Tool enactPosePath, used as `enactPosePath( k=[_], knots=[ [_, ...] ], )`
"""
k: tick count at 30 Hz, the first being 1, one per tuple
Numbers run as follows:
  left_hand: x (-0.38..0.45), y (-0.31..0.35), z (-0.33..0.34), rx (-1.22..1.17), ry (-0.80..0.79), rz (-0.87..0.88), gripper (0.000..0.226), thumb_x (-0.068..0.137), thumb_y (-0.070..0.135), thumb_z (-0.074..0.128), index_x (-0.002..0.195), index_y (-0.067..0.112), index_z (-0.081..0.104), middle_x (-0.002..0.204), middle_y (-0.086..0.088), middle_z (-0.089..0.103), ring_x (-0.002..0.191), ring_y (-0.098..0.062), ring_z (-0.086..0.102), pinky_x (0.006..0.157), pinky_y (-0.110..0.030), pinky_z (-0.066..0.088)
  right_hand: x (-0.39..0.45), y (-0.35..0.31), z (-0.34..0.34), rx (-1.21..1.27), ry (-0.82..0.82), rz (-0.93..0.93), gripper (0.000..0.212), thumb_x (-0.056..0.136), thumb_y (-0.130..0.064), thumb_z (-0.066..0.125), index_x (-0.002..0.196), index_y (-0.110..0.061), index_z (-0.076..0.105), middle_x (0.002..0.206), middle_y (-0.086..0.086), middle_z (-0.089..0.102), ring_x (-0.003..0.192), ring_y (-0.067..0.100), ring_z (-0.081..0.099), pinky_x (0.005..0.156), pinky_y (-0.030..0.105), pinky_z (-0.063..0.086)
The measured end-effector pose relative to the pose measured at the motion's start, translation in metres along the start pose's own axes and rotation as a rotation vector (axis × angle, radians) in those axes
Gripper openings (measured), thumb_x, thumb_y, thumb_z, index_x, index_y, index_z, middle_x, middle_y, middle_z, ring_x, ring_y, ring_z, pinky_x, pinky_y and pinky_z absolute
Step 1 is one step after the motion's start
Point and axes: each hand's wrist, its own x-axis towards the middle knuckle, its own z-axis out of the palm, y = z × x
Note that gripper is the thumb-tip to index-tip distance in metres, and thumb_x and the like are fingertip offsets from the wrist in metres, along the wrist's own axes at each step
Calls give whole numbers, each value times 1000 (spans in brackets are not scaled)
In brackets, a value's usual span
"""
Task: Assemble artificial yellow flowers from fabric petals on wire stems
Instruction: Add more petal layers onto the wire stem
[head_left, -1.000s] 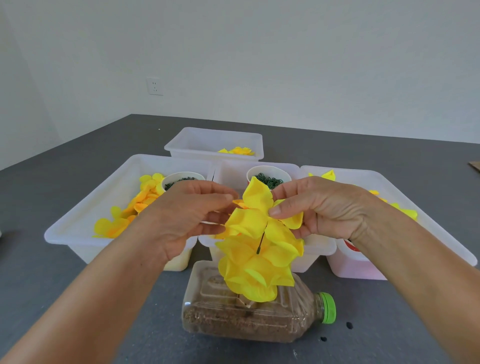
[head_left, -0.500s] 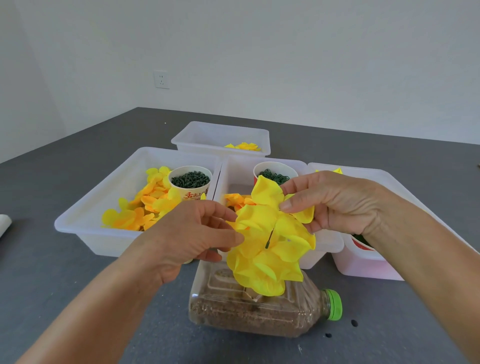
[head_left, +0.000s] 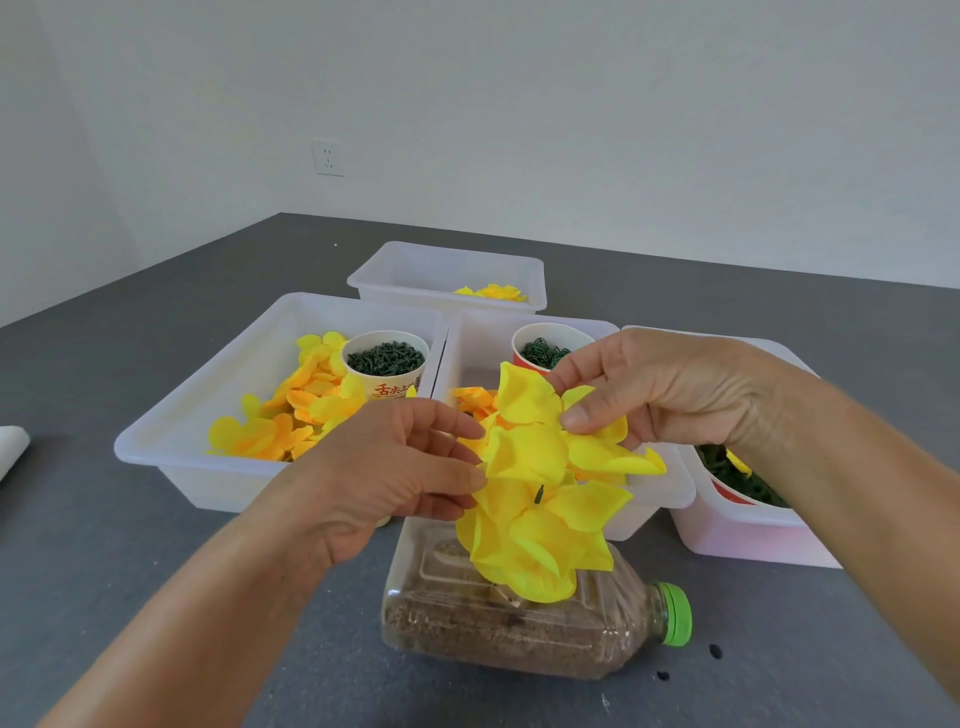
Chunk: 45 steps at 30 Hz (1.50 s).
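Observation:
A cluster of yellow fabric flowers (head_left: 540, 499) stands on a stem stuck into a plastic bottle (head_left: 519, 629) filled with brown grit that lies on its side. A dark green stem tip (head_left: 538, 494) shows between the petals. My right hand (head_left: 660, 395) pinches the top petal between thumb and fingers. My left hand (head_left: 384, 473) touches the cluster's left side, fingertips on the petals' edge. Loose yellow and orange petals (head_left: 291, 410) lie in the left tray (head_left: 171, 457).
Several clear trays sit on the grey table: a middle tray (head_left: 649, 499), a far tray (head_left: 447, 270) with a few petals, a right tray (head_left: 743, 535). A paper cup (head_left: 387, 364) of dark green pieces and a red cup (head_left: 543, 351) of green rings stand in them.
My left hand has dropped from the top of the cluster to its left side. The right hand keeps its pinch on the top petal, and the petals have spread out to the right.

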Motion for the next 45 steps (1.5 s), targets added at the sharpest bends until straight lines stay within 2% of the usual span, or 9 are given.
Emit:
enactPosePath(
  k=[7,10,15,21,25,29,33,42,45],
  knots=[
    [-1,-2,-3,49,35,3,24,77,-3,68,100,6,67,98,-19,69,74,-23,64,66,-30,55,8,-7,-8,-83,-107,11,27,62,0,66,82,-16,75,89,7,71,71,21,70,65,36,59],
    [-3,4,-4,28,139,91,13,77,12,69,90,9,70,81,-8,70,68,-14,63,61,-25,53,11,-9,-10,-86,-126,12,28,63,1,66,83,-16,75,87,7,73,72,20,70,63,34,59],
    [-18,18,9,-77,33,148,51,50,50,70,81,8,71,75,-9,70,56,-14,59,49,-22,48,12,-10,-10,-76,-140,10,30,63,1,66,89,-14,72,86,7,73,73,21,71,64,34,59],
    [-19,12,24,-134,5,150,45,46,22,76,88,8,70,74,-15,70,50,-17,60,42,-20,47,9,-8,-5,-28,-96,-7,35,61,2,66,92,-13,69,87,5,73,73,22,70,63,34,59],
    [-20,9,28,-172,8,151,42,46,18,76,87,8,71,72,-14,70,47,-17,59,40,-20,45,7,0,0,92,10,-9,55,56,0,68,109,-12,61,101,11,68,81,25,67,68,35,58],
    [-19,8,29,-178,17,144,39,48,16,75,86,9,71,72,-14,70,46,-17,58,40,-20,45,1,10,3,126,103,18,71,51,-10,72,120,-11,54,94,7,70,76,21,66,73,38,55],
    [-18,10,30,-164,14,142,36,49,15,74,85,10,72,72,-14,70,45,-17,58,40,-20,45,-10,11,5,140,54,-6,50,62,-6,74,111,-8,61,88,8,71,71,19,69,62,33,59],
    [-10,16,40,-167,21,74,27,58,29,69,77,10,69,58,-8,65,41,-16,56,35,-20,41,-10,16,15,180,92,-4,69,56,-7,68,123,2,55,118,21,60,107,35,56,97,49,45],
    [-6,15,42,-170,19,48,21,59,24,70,75,9,67,54,-7,63,39,-17,56,34,-19,40,-8,18,17,239,98,6,69,56,-6,66,123,3,55,114,20,61,105,35,57,99,51,43]
  ],
)
